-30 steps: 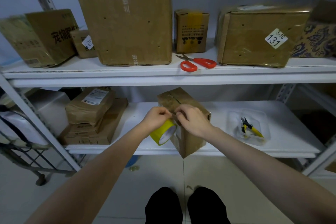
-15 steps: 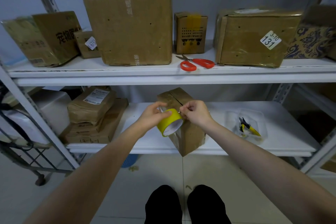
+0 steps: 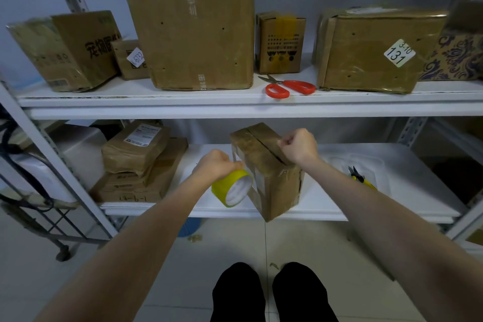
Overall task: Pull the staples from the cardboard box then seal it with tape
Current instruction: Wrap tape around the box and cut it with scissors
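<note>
Closest in, two dark trouser legs (image 3: pixel 269 293) stand on the floor tiles. Both bare forearms reach up from there to the lower shelf (image 3: pixel 392 204). The left hand (image 3: pixel 218 165) grips a yellow tape roll (image 3: pixel 231 188), held just beside the left face of the box (image 3: pixel 271 172). A clear strip (image 3: pixel 236 157) runs from the roll up over the box's top left edge. The right hand (image 3: pixel 298 146) is clenched above the box top, thumb against forefinger, pinching the strip's far end. The box stands at the shelf's front edge, turned corner-on, its near corner jutting past the edge and a dark seam showing along its top. To the right lies a clear tray (image 3: pixel 366 162) holding yellow-handled cutters (image 3: pixel 362 180). To the left, brown parcels (image 3: pixel 136 149) are stacked. On the upper shelf (image 3: pixel 235 107), red scissors (image 3: pixel 290 86) lie among several cartons (image 3: pixel 190 29).
</note>
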Demonstrator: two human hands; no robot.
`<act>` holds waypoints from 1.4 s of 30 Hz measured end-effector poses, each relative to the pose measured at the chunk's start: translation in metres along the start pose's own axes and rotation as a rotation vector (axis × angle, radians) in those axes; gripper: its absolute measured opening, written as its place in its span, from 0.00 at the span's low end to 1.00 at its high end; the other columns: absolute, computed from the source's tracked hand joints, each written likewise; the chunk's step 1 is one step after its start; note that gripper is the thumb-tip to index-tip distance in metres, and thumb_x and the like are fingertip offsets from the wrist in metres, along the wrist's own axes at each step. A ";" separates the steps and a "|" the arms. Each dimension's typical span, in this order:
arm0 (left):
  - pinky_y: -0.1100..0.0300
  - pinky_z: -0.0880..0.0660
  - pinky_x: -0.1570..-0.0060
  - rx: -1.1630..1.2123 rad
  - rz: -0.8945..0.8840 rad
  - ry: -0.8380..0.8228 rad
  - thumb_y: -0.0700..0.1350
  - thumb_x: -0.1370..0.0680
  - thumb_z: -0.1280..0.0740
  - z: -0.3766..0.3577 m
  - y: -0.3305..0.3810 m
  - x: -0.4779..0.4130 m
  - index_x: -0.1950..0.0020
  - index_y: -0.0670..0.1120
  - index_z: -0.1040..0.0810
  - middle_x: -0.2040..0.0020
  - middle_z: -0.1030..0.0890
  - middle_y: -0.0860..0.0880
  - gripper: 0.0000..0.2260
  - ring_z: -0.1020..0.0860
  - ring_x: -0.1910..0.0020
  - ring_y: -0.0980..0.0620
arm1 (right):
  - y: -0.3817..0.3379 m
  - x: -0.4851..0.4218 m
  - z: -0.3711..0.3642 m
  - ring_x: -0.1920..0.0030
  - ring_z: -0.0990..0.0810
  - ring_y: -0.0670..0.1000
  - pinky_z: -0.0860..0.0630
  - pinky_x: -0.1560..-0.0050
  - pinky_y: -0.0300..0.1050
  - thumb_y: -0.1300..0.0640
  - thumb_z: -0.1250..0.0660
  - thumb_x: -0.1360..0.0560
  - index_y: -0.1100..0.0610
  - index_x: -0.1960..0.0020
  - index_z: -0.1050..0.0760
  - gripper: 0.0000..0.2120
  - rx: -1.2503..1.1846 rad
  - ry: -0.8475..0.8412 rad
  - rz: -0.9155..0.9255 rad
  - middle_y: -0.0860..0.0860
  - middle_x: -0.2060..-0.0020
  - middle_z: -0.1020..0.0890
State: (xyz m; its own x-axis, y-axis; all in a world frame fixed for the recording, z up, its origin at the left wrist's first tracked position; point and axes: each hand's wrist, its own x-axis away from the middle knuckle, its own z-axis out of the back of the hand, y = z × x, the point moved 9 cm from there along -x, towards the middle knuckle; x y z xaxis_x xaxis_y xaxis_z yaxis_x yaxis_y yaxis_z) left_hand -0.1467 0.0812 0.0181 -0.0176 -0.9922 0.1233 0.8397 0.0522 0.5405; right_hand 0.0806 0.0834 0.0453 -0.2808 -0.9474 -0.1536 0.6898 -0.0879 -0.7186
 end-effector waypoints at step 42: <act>0.62 0.30 0.44 -0.182 -0.318 -0.314 0.32 0.30 0.41 -0.046 0.042 -0.011 0.36 0.57 0.25 0.34 0.30 0.48 0.28 0.28 0.39 0.48 | -0.041 0.016 -0.046 0.48 0.19 0.58 0.27 0.60 0.46 0.66 0.39 0.24 0.62 0.44 0.25 0.10 0.936 -0.155 0.408 0.57 0.49 0.21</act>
State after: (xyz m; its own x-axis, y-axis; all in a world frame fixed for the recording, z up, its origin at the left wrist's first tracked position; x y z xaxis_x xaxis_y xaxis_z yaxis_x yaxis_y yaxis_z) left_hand -0.0868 0.0890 0.0012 -0.4285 -0.8722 0.2361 0.8470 -0.2967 0.4412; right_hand 0.0171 0.0856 0.0410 0.1349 -0.9822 -0.1305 0.9750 0.1081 0.1944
